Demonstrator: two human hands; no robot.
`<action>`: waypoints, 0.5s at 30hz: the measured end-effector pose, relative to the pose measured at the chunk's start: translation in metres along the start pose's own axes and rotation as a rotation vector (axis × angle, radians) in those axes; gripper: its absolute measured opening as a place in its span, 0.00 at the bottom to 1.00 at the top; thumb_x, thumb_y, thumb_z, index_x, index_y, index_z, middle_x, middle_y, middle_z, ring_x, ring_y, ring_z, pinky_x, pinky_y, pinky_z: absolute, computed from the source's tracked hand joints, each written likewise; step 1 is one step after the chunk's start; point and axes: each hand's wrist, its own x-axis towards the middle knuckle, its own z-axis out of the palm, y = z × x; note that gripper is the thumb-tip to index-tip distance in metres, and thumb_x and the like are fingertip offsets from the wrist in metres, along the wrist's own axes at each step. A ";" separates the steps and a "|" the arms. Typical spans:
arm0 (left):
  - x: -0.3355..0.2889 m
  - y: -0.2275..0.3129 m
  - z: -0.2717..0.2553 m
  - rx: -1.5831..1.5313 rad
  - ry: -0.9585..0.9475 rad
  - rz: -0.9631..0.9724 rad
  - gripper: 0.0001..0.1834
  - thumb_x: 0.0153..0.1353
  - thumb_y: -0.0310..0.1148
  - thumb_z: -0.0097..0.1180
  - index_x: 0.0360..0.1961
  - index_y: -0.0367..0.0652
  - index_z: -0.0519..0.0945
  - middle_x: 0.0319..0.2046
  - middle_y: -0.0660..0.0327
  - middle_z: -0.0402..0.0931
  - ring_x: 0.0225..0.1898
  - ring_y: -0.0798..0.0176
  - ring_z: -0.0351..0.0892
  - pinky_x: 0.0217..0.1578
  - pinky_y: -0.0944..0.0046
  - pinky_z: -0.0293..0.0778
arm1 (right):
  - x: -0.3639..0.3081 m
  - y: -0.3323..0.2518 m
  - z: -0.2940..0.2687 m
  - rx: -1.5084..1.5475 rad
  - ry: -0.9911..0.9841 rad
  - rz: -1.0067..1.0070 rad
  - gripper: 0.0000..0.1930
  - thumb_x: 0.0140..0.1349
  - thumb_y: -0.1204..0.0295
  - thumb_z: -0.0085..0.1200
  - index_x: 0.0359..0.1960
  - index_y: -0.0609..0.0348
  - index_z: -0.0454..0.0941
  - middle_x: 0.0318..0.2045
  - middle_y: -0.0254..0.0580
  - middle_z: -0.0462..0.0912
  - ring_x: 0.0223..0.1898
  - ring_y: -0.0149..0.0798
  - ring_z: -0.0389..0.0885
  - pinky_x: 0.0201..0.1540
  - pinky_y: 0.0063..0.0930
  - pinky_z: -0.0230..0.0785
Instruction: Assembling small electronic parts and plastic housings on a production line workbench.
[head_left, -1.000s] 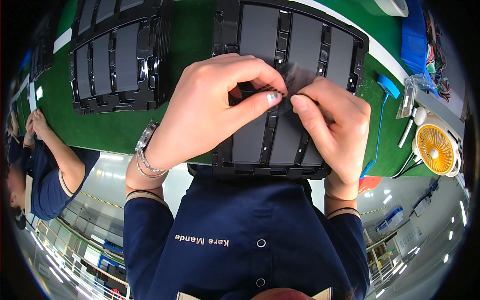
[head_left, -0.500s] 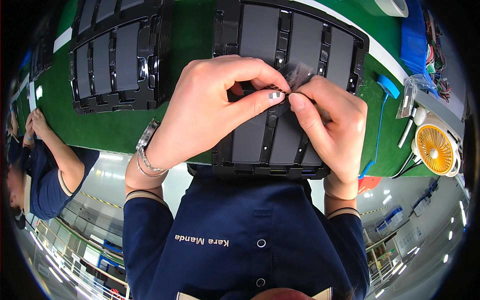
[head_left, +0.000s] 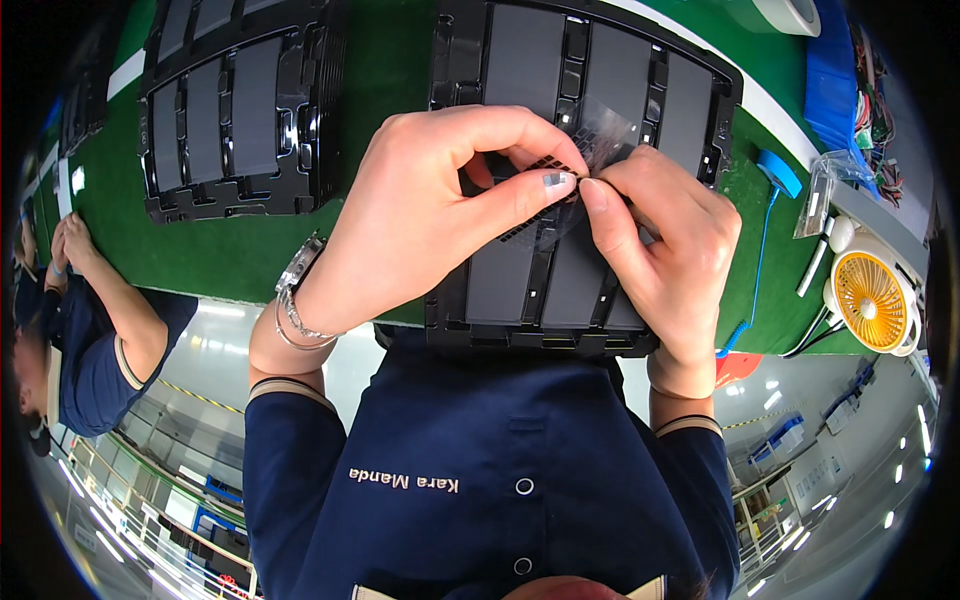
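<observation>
Both hands meet above a black plastic tray (head_left: 444,85) that carries several flat dark-grey panels (head_left: 522,62). My left hand (head_left: 455,190) pinches a clear plastic film (head_left: 606,128) with rows of small black squares on it, thumb and forefinger closed at its middle. Fingertips touching the left ones, my right hand (head_left: 668,235) is also closed in a pinch at the same spot. Whether a small piece sits between the right fingertips is hidden. The film's lower part hangs over the panels beneath the left thumb.
To the left stands a stack of similar black trays (head_left: 310,130) on the green table (head_left: 235,250). At right are a blue coiled cord with a blue disc (head_left: 777,172), a yellow-and-white fan (head_left: 868,300), and a clear bag (head_left: 822,195). A co-worker's arm (head_left: 125,295) shows at far left.
Both hands have shifted very slightly to the right. The film has turned a little, so more of its black squares show. Both pinches stay at the film's middle.
</observation>
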 end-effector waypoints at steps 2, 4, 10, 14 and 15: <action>0.000 0.000 0.001 -0.007 -0.002 0.014 0.07 0.59 0.28 0.64 0.38 0.39 0.84 0.31 0.66 0.83 0.32 0.75 0.78 0.33 0.72 0.71 | 0.000 -0.001 -0.001 0.017 -0.008 0.015 0.05 0.54 0.76 0.63 0.24 0.60 0.78 0.18 0.37 0.74 0.15 0.36 0.72 0.18 0.29 0.62; 0.000 -0.003 0.002 -0.032 0.011 0.043 0.07 0.58 0.27 0.64 0.38 0.39 0.84 0.31 0.66 0.83 0.32 0.75 0.78 0.33 0.72 0.71 | 0.001 -0.004 -0.005 0.067 -0.031 0.070 0.05 0.54 0.77 0.63 0.24 0.61 0.78 0.17 0.36 0.73 0.14 0.34 0.71 0.18 0.28 0.60; 0.000 0.000 0.000 -0.004 -0.027 0.025 0.06 0.58 0.26 0.64 0.36 0.38 0.83 0.31 0.65 0.82 0.31 0.75 0.78 0.33 0.73 0.72 | 0.000 -0.004 -0.007 0.172 -0.115 0.129 0.05 0.55 0.76 0.62 0.25 0.62 0.78 0.17 0.36 0.72 0.14 0.33 0.69 0.18 0.27 0.58; 0.000 -0.002 0.001 0.007 -0.032 0.025 0.06 0.57 0.26 0.64 0.36 0.38 0.83 0.31 0.65 0.83 0.31 0.74 0.78 0.33 0.72 0.72 | 0.000 -0.004 -0.007 0.212 -0.137 0.176 0.05 0.56 0.76 0.62 0.25 0.62 0.78 0.17 0.36 0.73 0.14 0.33 0.69 0.18 0.28 0.58; -0.001 -0.002 0.002 0.018 -0.030 0.031 0.06 0.57 0.26 0.64 0.37 0.38 0.83 0.31 0.65 0.83 0.31 0.74 0.78 0.34 0.72 0.73 | -0.001 -0.004 -0.007 0.208 -0.140 0.182 0.05 0.56 0.76 0.62 0.25 0.62 0.78 0.17 0.36 0.73 0.15 0.33 0.69 0.18 0.28 0.58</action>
